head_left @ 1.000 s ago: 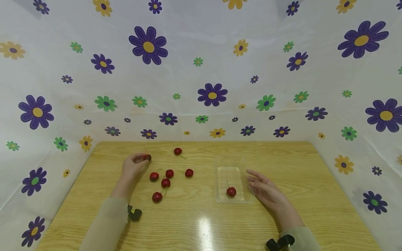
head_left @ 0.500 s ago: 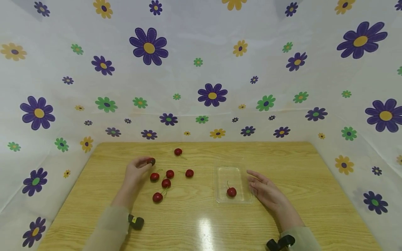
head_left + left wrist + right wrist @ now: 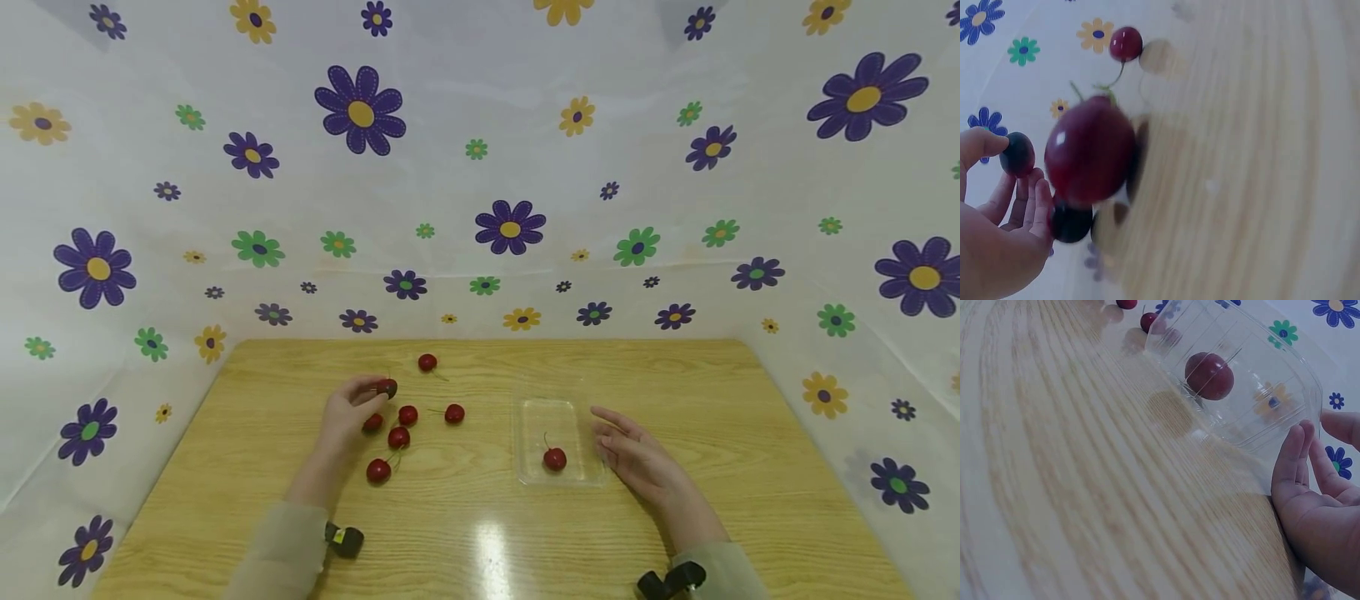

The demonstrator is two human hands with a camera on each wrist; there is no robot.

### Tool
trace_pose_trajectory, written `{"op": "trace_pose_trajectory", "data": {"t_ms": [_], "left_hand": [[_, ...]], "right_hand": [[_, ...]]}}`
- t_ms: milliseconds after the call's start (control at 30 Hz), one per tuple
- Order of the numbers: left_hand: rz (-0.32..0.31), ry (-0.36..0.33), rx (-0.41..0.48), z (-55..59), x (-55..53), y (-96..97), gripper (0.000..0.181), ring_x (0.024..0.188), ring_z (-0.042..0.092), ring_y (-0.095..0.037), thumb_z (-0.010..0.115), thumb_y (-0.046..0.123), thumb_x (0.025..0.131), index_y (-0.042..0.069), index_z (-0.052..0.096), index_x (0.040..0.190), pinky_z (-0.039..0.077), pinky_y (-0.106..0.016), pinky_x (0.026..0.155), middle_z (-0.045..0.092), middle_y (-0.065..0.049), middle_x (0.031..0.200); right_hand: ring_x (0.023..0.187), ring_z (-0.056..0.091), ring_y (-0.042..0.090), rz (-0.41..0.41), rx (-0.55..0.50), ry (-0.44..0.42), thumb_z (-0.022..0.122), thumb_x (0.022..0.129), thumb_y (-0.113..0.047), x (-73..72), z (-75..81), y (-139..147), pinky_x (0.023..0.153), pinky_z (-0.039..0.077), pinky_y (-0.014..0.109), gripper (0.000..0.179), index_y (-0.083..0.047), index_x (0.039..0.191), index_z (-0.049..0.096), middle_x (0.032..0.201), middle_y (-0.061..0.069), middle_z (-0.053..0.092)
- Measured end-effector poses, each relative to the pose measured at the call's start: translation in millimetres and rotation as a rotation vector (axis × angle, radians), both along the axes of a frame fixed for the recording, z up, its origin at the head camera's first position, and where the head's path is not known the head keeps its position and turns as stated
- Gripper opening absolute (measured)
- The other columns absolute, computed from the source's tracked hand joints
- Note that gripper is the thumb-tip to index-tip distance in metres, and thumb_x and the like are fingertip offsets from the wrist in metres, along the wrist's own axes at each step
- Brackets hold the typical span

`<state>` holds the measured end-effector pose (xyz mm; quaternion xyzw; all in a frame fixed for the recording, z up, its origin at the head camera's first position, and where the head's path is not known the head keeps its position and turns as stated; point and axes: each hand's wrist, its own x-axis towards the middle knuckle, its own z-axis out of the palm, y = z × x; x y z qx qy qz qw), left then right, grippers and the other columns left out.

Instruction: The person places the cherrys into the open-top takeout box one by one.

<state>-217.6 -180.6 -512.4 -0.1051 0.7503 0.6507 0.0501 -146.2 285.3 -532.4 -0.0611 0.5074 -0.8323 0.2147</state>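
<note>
Between thumb and fingertips my left hand (image 3: 351, 410) pinches a dark red cherry (image 3: 387, 388); the left wrist view shows that cherry (image 3: 1017, 155) held off the table. Just below this hand lie several more cherries, among them one partly hidden by the fingers (image 3: 372, 423) and one nearer the front (image 3: 378, 471). On the right stands a clear plastic box (image 3: 562, 482) with a single stemmed cherry (image 3: 555, 459) inside. My right hand (image 3: 645, 467) rests against the box's right side, fingers fairly straight; the right wrist view shows the fingertips (image 3: 1305, 428) at its wall.
A lone cherry (image 3: 427, 362) lies near the table's back edge, and another (image 3: 454, 413) sits between the group and the box. Flower-patterned cloth (image 3: 450, 167) rises behind and beside the wooden table (image 3: 450, 542). Each wrist carries a dark camera (image 3: 347, 542).
My left hand has moved to the right with its cherry, now partly covering one cherry of the group. The right hand and the box have stayed in place.
</note>
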Motion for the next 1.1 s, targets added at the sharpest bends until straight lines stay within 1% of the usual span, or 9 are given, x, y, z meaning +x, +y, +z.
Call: {"op": "trace_pose_trajectory", "data": {"t_ms": [133,233,400,533,667,767,833,967,1100], "left_hand": [[0.009,-0.001,0.022,1.8,1.0,10.4,0.037,0.11,0.063,-0.008,0.069,0.005,0.1,0.004,0.065,0.138,0.051,-0.009,0.086,0.069,-0.014,0.135],[0.017,0.014,0.047,4.2,2.8,16.4,0.038,0.112,0.063,-0.009,0.069,0.002,0.099,0.004,0.065,0.137,0.052,-0.01,0.086,0.069,-0.014,0.137],[-0.012,0.058,0.064,11.1,6.3,25.7,0.04,0.112,0.063,-0.007,0.069,0.002,0.099,0.002,0.064,0.139,0.054,-0.01,0.089,0.066,-0.015,0.139],[-0.045,0.089,0.081,15.3,8.7,34.9,0.038,0.106,0.064,-0.004,0.068,0.001,0.099,0.0,0.064,0.137,0.055,-0.011,0.088,0.068,-0.012,0.132],[-0.08,0.108,0.092,17.3,12.2,46.1,0.036,0.102,0.066,-0.003,0.068,0.0,0.099,-0.001,0.065,0.135,0.055,-0.012,0.086,0.071,-0.01,0.126],[-0.099,0.109,0.101,17.4,13.7,55.2,0.036,0.104,0.066,-0.006,0.069,0.0,0.099,0.0,0.066,0.134,0.055,-0.014,0.084,0.071,-0.011,0.125],[-0.108,0.108,0.107,16.1,14.3,61.3,0.036,0.107,0.066,-0.009,0.07,-0.001,0.098,0.0,0.066,0.134,0.055,-0.014,0.084,0.07,-0.014,0.128],[-0.116,0.116,0.119,11.5,14.4,73.7,0.038,0.111,0.066,-0.015,0.071,-0.004,0.096,-0.002,0.066,0.134,0.055,-0.012,0.086,0.068,-0.02,0.132],[-0.126,0.128,0.146,8.5,14.4,85.6,0.038,0.108,0.067,-0.015,0.071,-0.007,0.093,-0.004,0.067,0.131,0.056,-0.012,0.087,0.069,-0.02,0.129]], "right_hand": [[0.108,0.065,0.002,0.007,-0.017,0.003,0.044,0.11,0.005,-0.1,-0.5,0,0.099,0.055,0.018,0.048,-0.027,0.137,0.066,0.123,-0.008,0.067],[0.109,0.065,0.002,0.009,-0.023,0.005,0.043,0.11,0.005,-0.2,-0.4,0,0.099,0.055,0.018,0.048,-0.027,0.137,0.066,0.123,-0.008,0.067],[0.109,0.064,0.003,0.009,-0.016,0.014,0.043,0.11,0.005,-0.3,-1.4,0,0.099,0.055,0.018,0.048,-0.027,0.138,0.065,0.124,-0.008,0.066],[0.109,0.064,0.002,0.007,-0.009,0.015,0.042,0.11,0.005,-0.6,-1.8,1,0.099,0.054,0.018,0.048,-0.027,0.138,0.064,0.123,-0.008,0.066],[0.11,0.064,0.002,0.008,-0.007,0.012,0.043,0.11,0.005,-0.8,-2.1,1,0.099,0.054,0.018,0.047,-0.027,0.138,0.064,0.124,-0.008,0.066],[0.11,0.064,0.002,0.014,-0.012,0.014,0.043,0.11,0.004,-0.8,-1.8,1,0.1,0.054,0.018,0.047,-0.027,0.139,0.064,0.124,-0.008,0.066],[0.11,0.064,0.002,0.017,-0.016,0.015,0.043,0.11,0.005,-0.8,-1.4,1,0.1,0.054,0.018,0.047,-0.027,0.139,0.064,0.124,-0.008,0.066],[0.11,0.064,0.002,0.019,-0.018,0.014,0.043,0.11,0.005,-0.6,-0.8,1,0.099,0.054,0.017,0.047,-0.026,0.139,0.064,0.124,-0.008,0.066],[0.109,0.064,0.002,0.011,-0.011,0.005,0.044,0.11,0.005,-0.5,-0.1,0,0.098,0.054,0.017,0.047,-0.027,0.138,0.065,0.124,-0.009,0.066]]}}
